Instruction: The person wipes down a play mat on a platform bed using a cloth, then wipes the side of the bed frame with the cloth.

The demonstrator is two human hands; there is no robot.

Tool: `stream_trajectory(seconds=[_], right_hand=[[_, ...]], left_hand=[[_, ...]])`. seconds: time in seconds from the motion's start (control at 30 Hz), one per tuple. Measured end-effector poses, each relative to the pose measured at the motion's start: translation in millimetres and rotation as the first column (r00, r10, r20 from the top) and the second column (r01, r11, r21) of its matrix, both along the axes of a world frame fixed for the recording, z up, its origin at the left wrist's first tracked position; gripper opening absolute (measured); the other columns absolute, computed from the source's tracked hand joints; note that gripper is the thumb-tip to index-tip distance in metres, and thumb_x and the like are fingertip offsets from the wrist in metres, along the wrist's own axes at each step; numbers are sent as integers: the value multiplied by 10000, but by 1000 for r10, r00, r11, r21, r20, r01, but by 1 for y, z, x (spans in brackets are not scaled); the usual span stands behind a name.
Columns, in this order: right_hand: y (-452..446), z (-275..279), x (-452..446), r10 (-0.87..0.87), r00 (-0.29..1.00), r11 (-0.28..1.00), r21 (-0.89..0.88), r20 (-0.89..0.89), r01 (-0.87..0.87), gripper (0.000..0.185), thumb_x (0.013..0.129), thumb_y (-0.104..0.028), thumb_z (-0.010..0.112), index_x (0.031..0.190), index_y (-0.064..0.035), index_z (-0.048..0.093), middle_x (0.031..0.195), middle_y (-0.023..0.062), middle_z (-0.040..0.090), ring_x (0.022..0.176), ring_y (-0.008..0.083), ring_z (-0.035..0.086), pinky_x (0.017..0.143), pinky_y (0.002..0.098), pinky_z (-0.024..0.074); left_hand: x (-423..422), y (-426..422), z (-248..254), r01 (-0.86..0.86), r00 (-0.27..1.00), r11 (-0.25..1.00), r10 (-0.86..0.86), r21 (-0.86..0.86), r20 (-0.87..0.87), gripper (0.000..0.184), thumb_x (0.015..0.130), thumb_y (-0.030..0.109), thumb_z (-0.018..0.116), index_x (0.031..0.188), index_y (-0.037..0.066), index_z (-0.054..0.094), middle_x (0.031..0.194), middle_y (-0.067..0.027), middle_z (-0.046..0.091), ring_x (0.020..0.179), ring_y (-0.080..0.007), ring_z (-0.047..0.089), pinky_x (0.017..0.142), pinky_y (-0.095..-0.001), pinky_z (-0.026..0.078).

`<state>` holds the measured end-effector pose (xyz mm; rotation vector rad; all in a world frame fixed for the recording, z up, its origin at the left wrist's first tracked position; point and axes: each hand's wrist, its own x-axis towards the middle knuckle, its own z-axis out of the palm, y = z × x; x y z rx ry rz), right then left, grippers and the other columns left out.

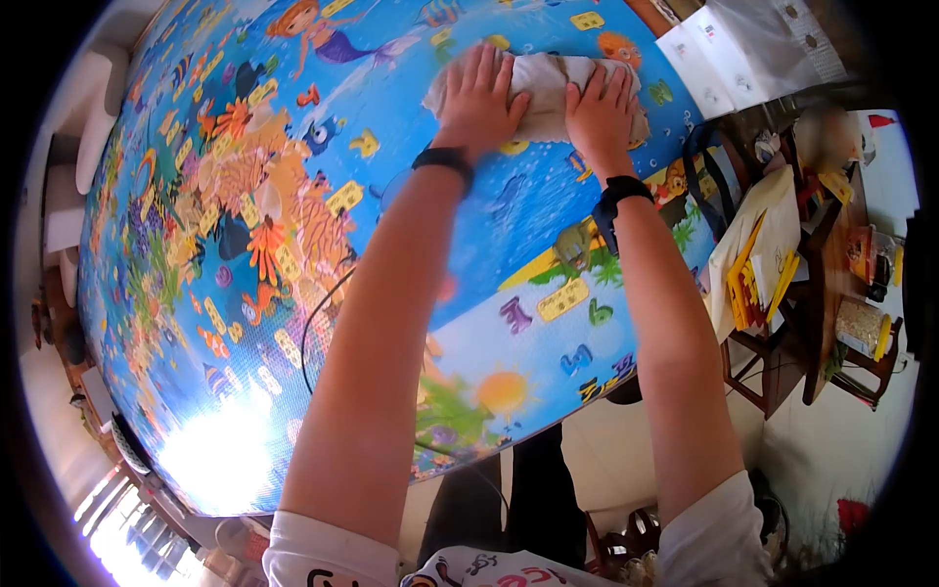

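A whitish rolled-up cloth (544, 103) lies across the far part of a colourful mat (391, 88) printed with sea animals. On the roll's left part my left hand (479, 103) lies flat, fingers stretched out. My right hand (600, 112) rests on its right part, with fingers extended and slightly spread. Both palms press on the cloth from above, neither wrapped round it. Dark bands circle both wrists.
A white plastic packet (748, 54) lies at the upper right beside the mat. Wooden furniture (827, 284) on the right holds jars and packets near a cream bag (753, 245). A thin black cable (305, 342) crosses the mat. Bright glare covers its lower left.
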<state>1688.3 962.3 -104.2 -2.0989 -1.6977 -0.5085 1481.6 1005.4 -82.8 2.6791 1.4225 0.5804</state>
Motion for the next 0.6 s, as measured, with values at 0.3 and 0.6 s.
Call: stream_trajectory(seconds=[0.3, 0.6], right_hand=[[-108, 8, -125, -92, 995, 982, -165, 34, 96, 698, 1041, -499, 453, 1492, 33, 441, 1581, 339, 334, 1497, 497, 282, 1112, 762, 251], [-190, 14, -157, 39, 999, 970, -242, 13, -35, 710, 1037, -478, 463, 1530, 29, 397, 1606, 320, 309, 1518, 468, 269, 1163, 699, 236]], left_hand=[[-112, -96, 6, -56, 998, 998, 55, -10, -39, 693, 1032, 539, 461, 1589, 136, 378, 1683, -168, 266, 1575, -339, 201, 1239, -625, 164], [-134, -206, 14, -282, 954, 952, 265, -122, -139, 717, 1048, 528, 404, 1601, 77, 339, 1706, -184, 182, 1592, -357, 115, 1233, -655, 133]])
